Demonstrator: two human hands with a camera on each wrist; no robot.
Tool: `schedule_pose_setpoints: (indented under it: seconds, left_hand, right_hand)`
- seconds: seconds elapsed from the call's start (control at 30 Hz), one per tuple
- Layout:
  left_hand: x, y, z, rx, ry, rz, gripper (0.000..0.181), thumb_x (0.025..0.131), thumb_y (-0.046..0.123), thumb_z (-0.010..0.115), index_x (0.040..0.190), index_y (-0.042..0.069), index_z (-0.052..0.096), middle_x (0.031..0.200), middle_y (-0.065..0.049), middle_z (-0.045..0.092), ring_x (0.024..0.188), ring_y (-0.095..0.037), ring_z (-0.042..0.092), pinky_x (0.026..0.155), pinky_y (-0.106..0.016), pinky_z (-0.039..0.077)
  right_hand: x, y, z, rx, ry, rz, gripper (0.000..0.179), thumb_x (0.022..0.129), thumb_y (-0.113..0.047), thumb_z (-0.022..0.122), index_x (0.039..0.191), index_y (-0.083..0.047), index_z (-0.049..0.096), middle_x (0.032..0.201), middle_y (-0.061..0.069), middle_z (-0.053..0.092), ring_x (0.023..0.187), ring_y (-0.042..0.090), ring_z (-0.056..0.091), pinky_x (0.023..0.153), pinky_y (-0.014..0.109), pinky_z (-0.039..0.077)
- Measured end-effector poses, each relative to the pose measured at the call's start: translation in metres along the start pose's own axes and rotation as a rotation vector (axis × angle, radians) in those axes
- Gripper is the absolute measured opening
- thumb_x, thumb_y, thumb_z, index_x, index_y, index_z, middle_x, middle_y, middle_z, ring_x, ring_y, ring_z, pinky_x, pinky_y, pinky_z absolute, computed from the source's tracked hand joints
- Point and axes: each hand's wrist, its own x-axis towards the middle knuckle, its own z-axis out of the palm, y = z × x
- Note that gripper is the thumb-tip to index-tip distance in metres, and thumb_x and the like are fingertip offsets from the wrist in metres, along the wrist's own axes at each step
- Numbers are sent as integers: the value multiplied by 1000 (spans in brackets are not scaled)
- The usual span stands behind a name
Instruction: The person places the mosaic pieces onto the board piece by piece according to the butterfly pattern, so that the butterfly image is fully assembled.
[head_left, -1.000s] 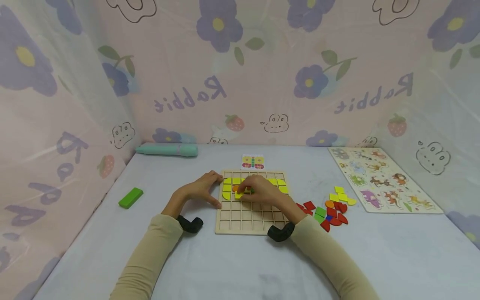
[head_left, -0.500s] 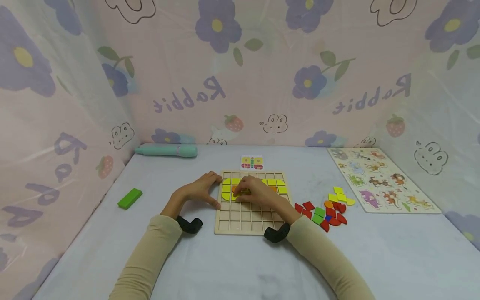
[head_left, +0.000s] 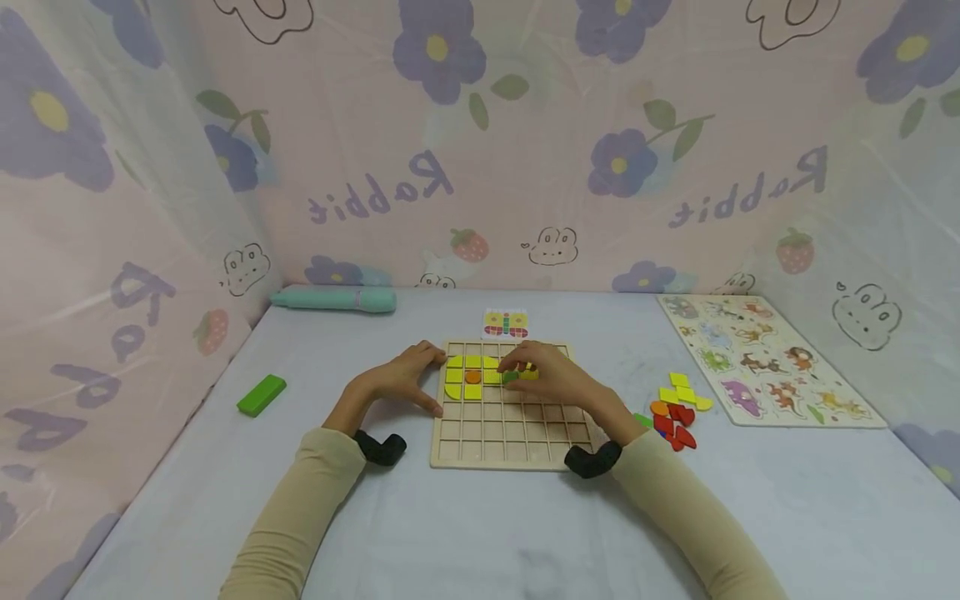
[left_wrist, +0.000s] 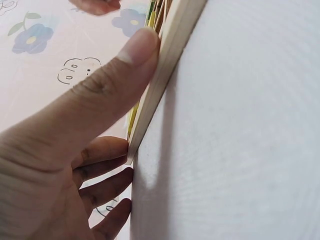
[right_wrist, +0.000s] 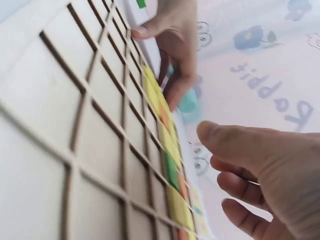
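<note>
- Your right hand: relaxed, fingers parted, empty; now moved rightward.
- Your left hand: relaxed, touching the grid board at its left edge.
- Yellow piece: now uncovered, near side of the orange disc; apparently placed.

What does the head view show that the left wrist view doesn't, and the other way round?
Only head view: the animal puzzle board, butterfly pattern card, loose red pieces.
Only left wrist view: a close look at the side face of the wooden grid board, against the thumb of the left hand.
Both: that board and hand, yellow pieces, and the right hand, only partly in the wrist view.
</note>
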Motion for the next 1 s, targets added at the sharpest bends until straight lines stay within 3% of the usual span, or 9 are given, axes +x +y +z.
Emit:
schedule_pose_setpoints:
  seconds: [0.33,0.73,1.0]
  left_hand:
    - [-1,2,0,17,2,-4,88,66,38,83,133,0,41,135,-12,39,132,-28,31,112,-44,23]
    - [0,1,0,35,4,-6,87,66,39,83,133,1,42,135,-11,39,131,-29,32,111,-45,24]
    - [1,1,0,37,2,-24,88,66,39,83,135,2,42,137,-10,39,132,-27,31,112,-43,22]
  right_hand:
    - [-66,24,-59,-66,143,62,28,79,-13,75,105,-9,66,100,8,65,84,18,55,72,35,50]
    - [-127,57,-96,-78,194,279,23,83,-17,71,104,-8,66,100,9,66,83,10,53,73,17,48]
    - [-154,80,-110,-112,185,474,22,87,-18,67,104,-4,65,98,10,65,84,17,53,71,20,47]
